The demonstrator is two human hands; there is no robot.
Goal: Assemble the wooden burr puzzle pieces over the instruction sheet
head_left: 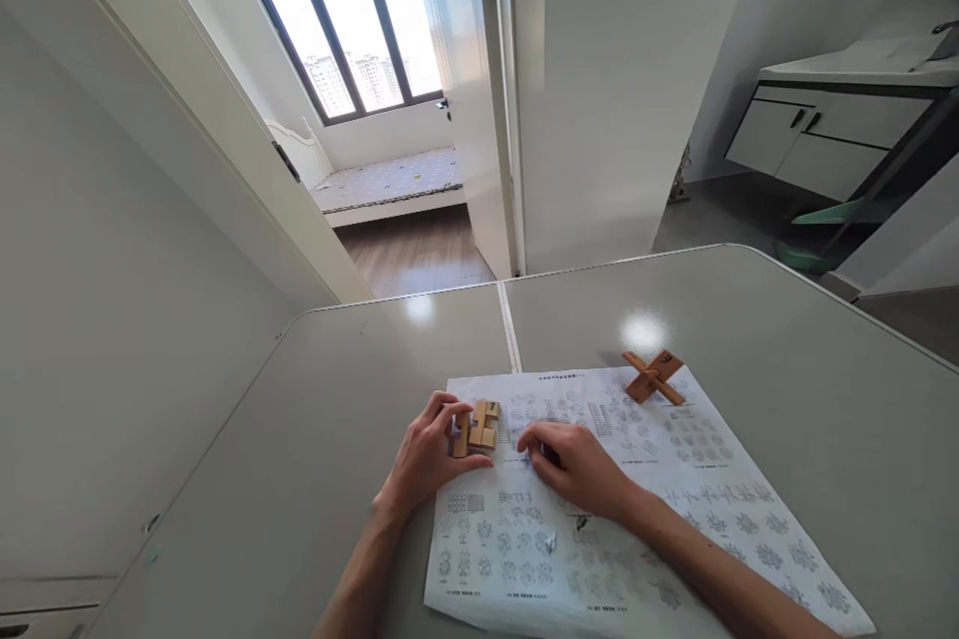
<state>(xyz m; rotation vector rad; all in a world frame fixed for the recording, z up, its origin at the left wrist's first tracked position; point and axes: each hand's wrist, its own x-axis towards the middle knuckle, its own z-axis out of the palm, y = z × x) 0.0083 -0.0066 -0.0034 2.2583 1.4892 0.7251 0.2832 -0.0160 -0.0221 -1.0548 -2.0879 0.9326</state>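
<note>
My left hand (427, 447) is at the left side of a printed sheet, its thumb and fingers closed around the edge of some small light-brown wooden puzzle pieces (483, 426). One upright piece lies against the fingers, and beside it sit notched pieces, one with a dark mark. My right hand (576, 467) rests on the sheet a little to the right of them, fingers loosely curled, with nothing visible in them. Under both hands lies the white paper sheet (516, 479), covered in small line drawings of puzzle shapes.
A darker wooden cross-shaped puzzle (653, 377) stands at the sheet's upper right corner. The pale table (360, 359) has a seam running away from me. Beyond it are an open door (469, 100), a bed (397, 182) and a sink cabinet (831, 135).
</note>
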